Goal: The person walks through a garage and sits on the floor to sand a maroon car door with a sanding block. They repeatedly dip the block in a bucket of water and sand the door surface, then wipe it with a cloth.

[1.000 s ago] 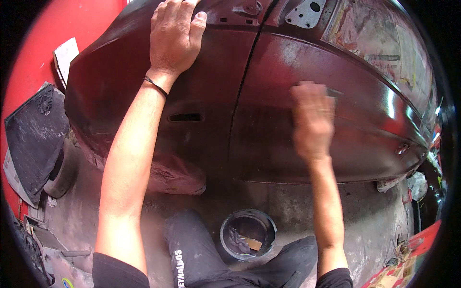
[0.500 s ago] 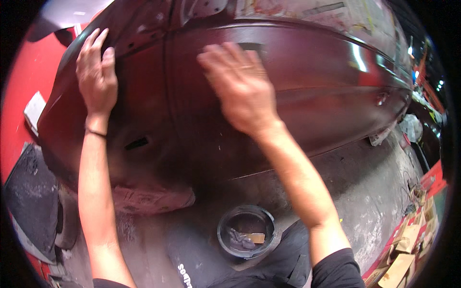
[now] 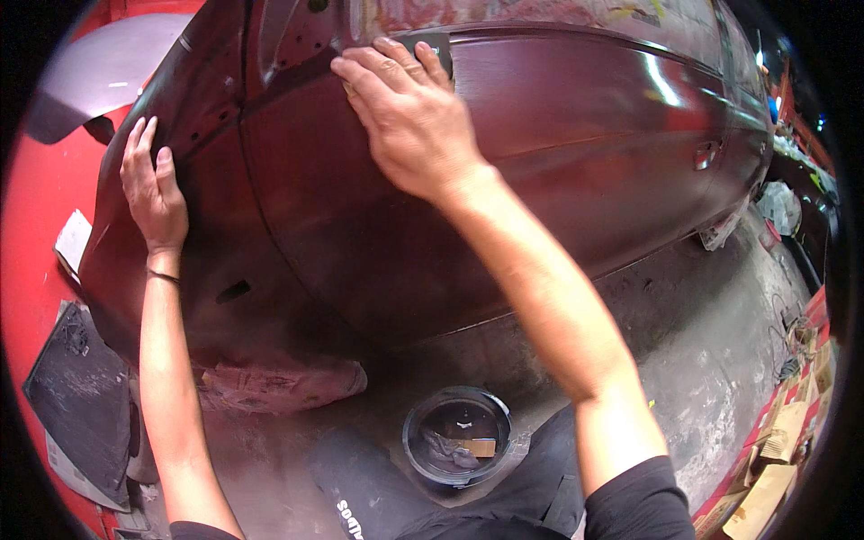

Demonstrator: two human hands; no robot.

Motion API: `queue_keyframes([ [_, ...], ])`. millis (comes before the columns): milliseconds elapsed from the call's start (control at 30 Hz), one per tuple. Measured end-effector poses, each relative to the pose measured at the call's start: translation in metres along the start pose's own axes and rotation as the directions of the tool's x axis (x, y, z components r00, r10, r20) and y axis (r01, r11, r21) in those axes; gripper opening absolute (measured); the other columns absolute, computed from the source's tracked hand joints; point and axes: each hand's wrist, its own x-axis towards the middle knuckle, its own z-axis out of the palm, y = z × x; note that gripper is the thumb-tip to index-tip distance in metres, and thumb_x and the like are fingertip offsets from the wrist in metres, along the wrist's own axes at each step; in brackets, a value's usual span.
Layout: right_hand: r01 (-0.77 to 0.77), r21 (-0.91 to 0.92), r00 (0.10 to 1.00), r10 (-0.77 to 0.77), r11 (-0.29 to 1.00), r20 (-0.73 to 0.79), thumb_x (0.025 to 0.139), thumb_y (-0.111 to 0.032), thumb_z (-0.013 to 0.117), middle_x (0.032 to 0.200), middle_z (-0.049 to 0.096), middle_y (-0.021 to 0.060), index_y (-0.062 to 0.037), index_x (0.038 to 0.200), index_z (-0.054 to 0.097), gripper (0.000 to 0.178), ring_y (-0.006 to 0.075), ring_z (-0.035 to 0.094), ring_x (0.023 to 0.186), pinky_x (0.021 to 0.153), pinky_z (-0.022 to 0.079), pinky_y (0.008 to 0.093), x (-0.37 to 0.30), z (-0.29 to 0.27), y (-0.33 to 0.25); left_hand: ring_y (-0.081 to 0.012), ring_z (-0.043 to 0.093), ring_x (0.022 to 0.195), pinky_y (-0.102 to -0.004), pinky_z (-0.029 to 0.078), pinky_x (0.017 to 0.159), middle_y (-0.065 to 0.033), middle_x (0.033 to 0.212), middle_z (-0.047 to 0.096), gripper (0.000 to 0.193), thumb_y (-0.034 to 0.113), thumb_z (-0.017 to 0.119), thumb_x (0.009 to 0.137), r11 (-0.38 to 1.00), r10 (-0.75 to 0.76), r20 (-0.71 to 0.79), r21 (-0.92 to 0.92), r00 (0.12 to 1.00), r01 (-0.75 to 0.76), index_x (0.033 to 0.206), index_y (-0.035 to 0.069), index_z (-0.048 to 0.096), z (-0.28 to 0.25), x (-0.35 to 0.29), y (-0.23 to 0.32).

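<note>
We see the right hand [image 3: 409,126] pressed flat on a dark sanding pad [image 3: 430,47], fingers spread over it, high on the maroon car door [image 3: 558,180] near its front edge, just under the window line. Left hand [image 3: 155,187] lies open, palm flat on the front fender [image 3: 189,243], holding nothing; a thin band sits on that wrist. Hands are well apart. Below the door, on the dusty floor [image 3: 684,360], a black bucket [image 3: 457,436] holds a rag and a small block. A black mat [image 3: 81,396] lies at the left.
</note>
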Motion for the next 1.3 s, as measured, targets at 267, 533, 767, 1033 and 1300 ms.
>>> queue_keyframes([
  [267,-0.409,-0.279,0.913,0.391,0.869,-0.12,0.116,-0.038,0.043,0.163,0.052,0.0085,-0.0186,0.155,0.057,0.045,0.0303,0.047,0.151,0.128,0.03,0.0481,-0.05,-0.165,0.249,-0.031,0.047,0.147,-0.0453,0.031,0.124,-0.0128,0.157,0.055,0.043,0.027,0.045,0.113,1.0,-0.019,-0.035,0.007,0.999,0.019,0.151,0.011,0.058,0.003,0.003,0.011],
  [533,-0.124,0.079,0.978,0.108,0.989,0.178,0.1,-0.022,0.055,0.163,0.052,0.0068,-0.0178,0.151,0.062,0.052,0.0286,0.04,0.157,0.132,0.019,0.0543,-0.097,-0.01,-0.046,-0.0338,0.044,0.149,-0.0478,0.028,0.126,-0.0151,0.158,0.052,0.048,0.033,0.042,0.113,0.999,-0.006,0.013,0.034,1.0,0.006,0.152,0.009,0.055,0.007,0.005,0.01],
  [767,-0.285,-0.232,0.949,0.307,0.93,0.067,0.114,-0.02,0.045,0.172,0.04,0.001,-0.0223,0.161,0.05,0.047,0.0259,0.025,0.163,0.134,0.014,0.0483,-0.13,-0.127,0.131,-0.0345,0.049,0.145,-0.0466,0.032,0.123,-0.0165,0.152,0.057,0.047,0.035,0.046,0.112,0.998,0.024,-0.032,0.067,0.999,-0.022,0.148,0.007,0.058,0.004,0.007,-0.001],
  [1033,-0.095,0.001,0.949,0.09,0.995,0.301,0.106,-0.019,0.057,0.167,0.048,0.0005,-0.0237,0.157,0.057,0.051,0.0247,0.032,0.161,0.134,0.012,0.0473,-0.11,0.007,-0.094,-0.0316,0.053,0.142,-0.0436,0.035,0.122,-0.014,0.149,0.061,0.044,0.035,0.048,0.112,0.994,0.108,-0.112,-0.016,0.988,-0.111,0.145,0.009,0.062,0.008,0.01,0.007],
  [1300,0.131,-0.167,0.932,-0.064,0.977,0.358,0.109,-0.015,0.054,0.157,0.06,0.0035,-0.0167,0.149,0.064,0.042,0.0285,0.045,0.154,0.13,0.025,0.049,-0.124,-0.064,0.023,-0.0389,0.052,0.139,-0.0489,0.037,0.119,-0.0206,0.145,0.059,0.041,0.028,0.05,0.108,0.998,-0.001,-0.097,0.058,0.995,0.007,0.14,0.003,0.061,-0.015,-0.011,0.0],
])
